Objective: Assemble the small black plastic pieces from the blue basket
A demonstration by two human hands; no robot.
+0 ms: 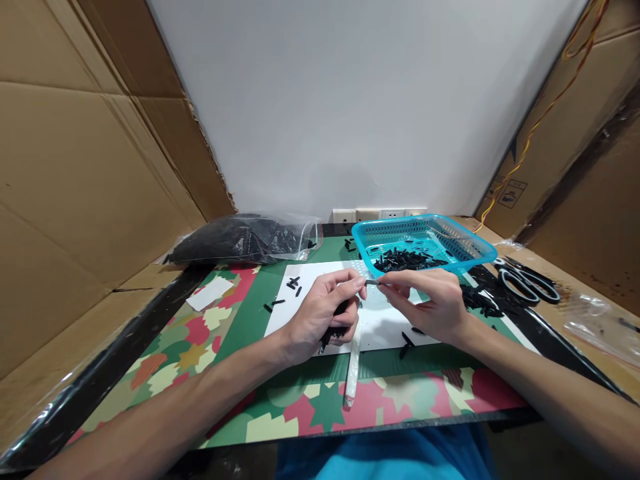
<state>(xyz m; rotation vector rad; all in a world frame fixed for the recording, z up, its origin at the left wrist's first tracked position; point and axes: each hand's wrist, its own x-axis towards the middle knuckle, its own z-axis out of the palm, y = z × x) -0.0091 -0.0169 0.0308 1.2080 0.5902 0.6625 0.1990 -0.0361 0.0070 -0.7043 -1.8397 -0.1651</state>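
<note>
- The right hand (434,303) pinches one end of a thin grey pin (373,283) between thumb and forefinger; the left hand (323,315) closes thumb and forefinger on the other end, so the pin bridges the two sets of fingertips just above the white sheet (385,327).
- The left hand's lower fingers are curled on a bunch of black pieces (336,325) that stick out under the palm.
- Step in hand, as I judge it: a joining or fitting step, with the pin lined up between the hands. The pin is small and partly hidden by the fingertips, so I cannot tell whether a black piece already sits on it.
- The next move seems to call for a fine, steady push along the pin's length, without loosening the curl on the held pieces.
- The pin looks straight, slim and dull grey, level with the table edge.
- Below the hands a white strip (353,363) lies lengthwise from the sheet onto the patterned mat (280,400).
- Loose black bits (295,285) lie on the sheet left of the hands.
- Beyond the hands, a blue basket (465,241) holds a heap of black pieces.
- A clear bag (245,239) of black parts lies far left; scissors (525,283) lie to the right.
</note>
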